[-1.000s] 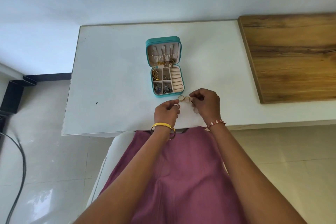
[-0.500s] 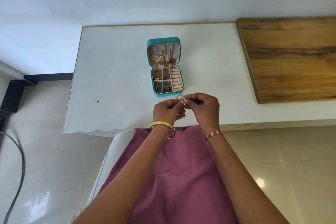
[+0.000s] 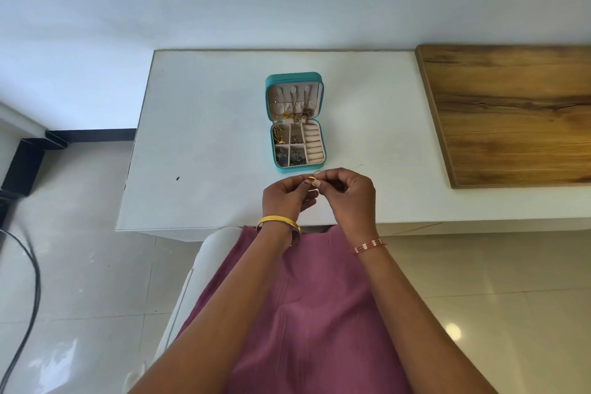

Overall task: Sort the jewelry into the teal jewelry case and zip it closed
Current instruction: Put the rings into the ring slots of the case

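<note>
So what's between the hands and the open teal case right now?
Only a narrow bare strip of white table in the head view. Left hand and right hand pinch a small gold ring just before the teal case.

Open teal jewelry case (image 3: pixel 274 125), gold ring (image 3: pixel 312 178) nearby

A white bench (image 3: pixel 204 144) with a worn left edge carries the things; a small dark speck (image 3: pixel 177 178) marks its near left part. Around its middle lies the teal jewelry case (image 3: pixel 295 122), open flat, its lid half toward the far side and its tray half toward the near side, touching the bench top. The tray shows small compartments on the left and pale ring rolls on the right. On the right part of the bench lies a wooden board (image 3: pixel 511 112), well apart from the case.
</note>
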Action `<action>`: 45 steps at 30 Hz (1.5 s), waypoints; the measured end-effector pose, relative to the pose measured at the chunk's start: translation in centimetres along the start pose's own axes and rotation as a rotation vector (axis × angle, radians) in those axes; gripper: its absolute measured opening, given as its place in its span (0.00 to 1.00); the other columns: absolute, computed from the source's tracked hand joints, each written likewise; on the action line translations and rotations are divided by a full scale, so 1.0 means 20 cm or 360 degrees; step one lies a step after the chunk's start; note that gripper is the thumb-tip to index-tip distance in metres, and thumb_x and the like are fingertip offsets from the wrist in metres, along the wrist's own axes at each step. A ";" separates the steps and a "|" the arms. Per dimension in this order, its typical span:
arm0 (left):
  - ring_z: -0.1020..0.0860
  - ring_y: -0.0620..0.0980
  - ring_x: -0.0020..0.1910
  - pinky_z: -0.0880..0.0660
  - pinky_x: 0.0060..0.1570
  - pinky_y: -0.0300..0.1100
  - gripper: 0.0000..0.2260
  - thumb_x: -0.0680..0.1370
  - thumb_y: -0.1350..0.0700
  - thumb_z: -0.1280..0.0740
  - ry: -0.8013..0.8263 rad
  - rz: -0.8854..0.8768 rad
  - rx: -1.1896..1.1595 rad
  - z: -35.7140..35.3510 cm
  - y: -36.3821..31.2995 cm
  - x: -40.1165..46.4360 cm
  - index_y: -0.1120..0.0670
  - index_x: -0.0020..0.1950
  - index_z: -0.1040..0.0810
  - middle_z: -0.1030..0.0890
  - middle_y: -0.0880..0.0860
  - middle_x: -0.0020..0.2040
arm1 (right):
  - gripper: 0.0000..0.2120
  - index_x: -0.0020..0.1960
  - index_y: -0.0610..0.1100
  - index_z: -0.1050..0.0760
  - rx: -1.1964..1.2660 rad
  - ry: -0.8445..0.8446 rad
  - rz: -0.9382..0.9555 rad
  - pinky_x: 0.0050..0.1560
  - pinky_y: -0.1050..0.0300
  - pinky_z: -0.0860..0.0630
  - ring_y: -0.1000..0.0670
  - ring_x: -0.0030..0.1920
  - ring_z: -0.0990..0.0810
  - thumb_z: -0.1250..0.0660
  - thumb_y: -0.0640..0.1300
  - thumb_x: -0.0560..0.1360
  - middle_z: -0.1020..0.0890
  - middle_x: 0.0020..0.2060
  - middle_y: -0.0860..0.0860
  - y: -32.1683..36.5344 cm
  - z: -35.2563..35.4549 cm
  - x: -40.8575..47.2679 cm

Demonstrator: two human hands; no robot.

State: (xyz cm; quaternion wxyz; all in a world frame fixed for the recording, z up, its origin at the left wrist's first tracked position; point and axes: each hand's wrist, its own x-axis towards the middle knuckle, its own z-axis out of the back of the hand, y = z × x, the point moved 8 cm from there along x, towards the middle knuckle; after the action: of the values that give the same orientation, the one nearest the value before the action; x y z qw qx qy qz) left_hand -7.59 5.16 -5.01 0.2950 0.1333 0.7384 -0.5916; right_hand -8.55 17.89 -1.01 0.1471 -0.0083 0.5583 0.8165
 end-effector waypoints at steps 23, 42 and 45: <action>0.21 0.49 0.37 0.22 0.47 0.40 0.08 0.75 0.64 0.35 -0.0129 0.0117 -0.0194 0.06 0.08 0.06 0.63 0.53 0.22 0.20 0.55 0.38 | 0.06 0.46 0.39 0.19 -0.0052 -0.0033 0.0037 0.44 0.61 0.21 0.50 0.39 0.18 0.28 0.37 0.69 0.16 0.39 0.47 -0.01 -0.06 -0.01; 0.24 0.47 0.33 0.21 0.42 0.40 0.10 0.75 0.61 0.33 -0.0484 -0.0194 0.0093 0.26 0.03 0.24 0.58 0.56 0.22 0.24 0.52 0.35 | 0.07 0.49 0.33 0.20 -0.0877 0.0199 0.0658 0.48 0.57 0.27 0.41 0.47 0.20 0.35 0.30 0.72 0.18 0.45 0.37 0.08 -0.13 0.31; 0.25 0.46 0.33 0.22 0.45 0.40 0.12 0.74 0.63 0.33 -0.0429 -0.0140 -0.0015 0.24 0.04 0.27 0.58 0.57 0.22 0.22 0.52 0.35 | 0.08 0.48 0.33 0.20 -0.1081 0.0302 0.0774 0.45 0.52 0.26 0.39 0.46 0.22 0.37 0.29 0.72 0.19 0.43 0.37 0.07 -0.18 0.32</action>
State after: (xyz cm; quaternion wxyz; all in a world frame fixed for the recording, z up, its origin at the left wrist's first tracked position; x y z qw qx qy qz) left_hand -10.03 -0.06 -9.39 0.3659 0.0187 0.6999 -0.6131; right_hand -15.57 15.63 -2.18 -0.1127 0.0005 0.2545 0.9605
